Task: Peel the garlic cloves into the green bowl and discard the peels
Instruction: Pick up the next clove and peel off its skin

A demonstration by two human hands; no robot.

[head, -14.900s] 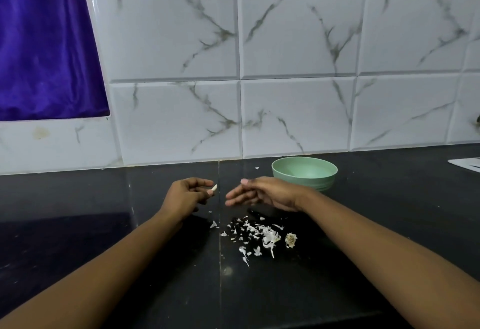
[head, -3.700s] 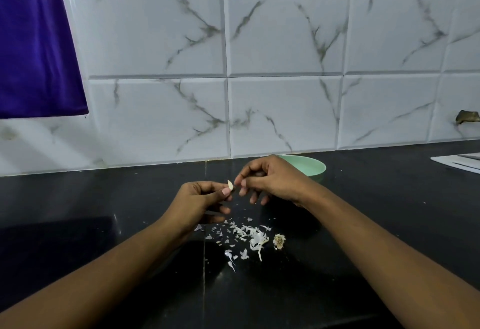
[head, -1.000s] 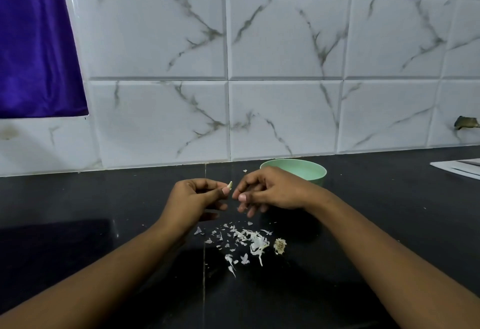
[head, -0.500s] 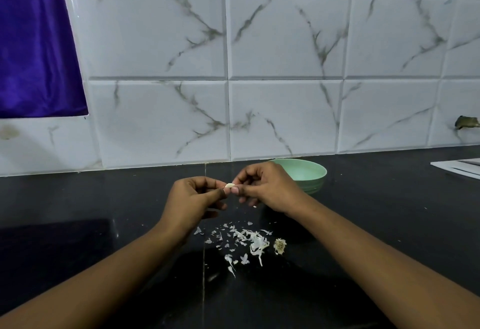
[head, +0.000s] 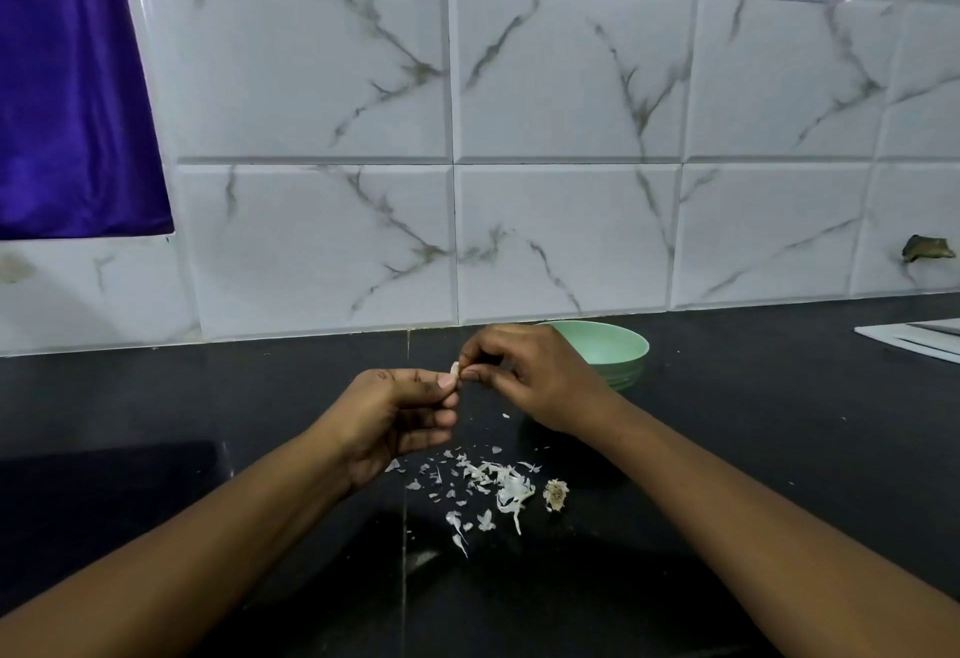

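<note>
My left hand (head: 400,416) pinches a small pale garlic clove (head: 455,372) between thumb and forefinger above the black counter. My right hand (head: 530,377) meets it from the right, its fingertips pinching at the clove's top. The green bowl (head: 615,352) stands just behind my right hand, near the tiled wall; its inside is hidden from me. A scatter of white garlic peels (head: 493,486) lies on the counter below both hands, with a dry garlic root stub (head: 556,494) at its right end.
The black counter (head: 208,423) runs to a white marble-look tiled wall (head: 566,236). A purple cloth (head: 67,86) hangs at the upper left. White flat sheets (head: 914,340) lie at the far right edge.
My right hand left the clove about a second ago, then came back and now pinches at its top. My left hand has kept the clove in the same place.
</note>
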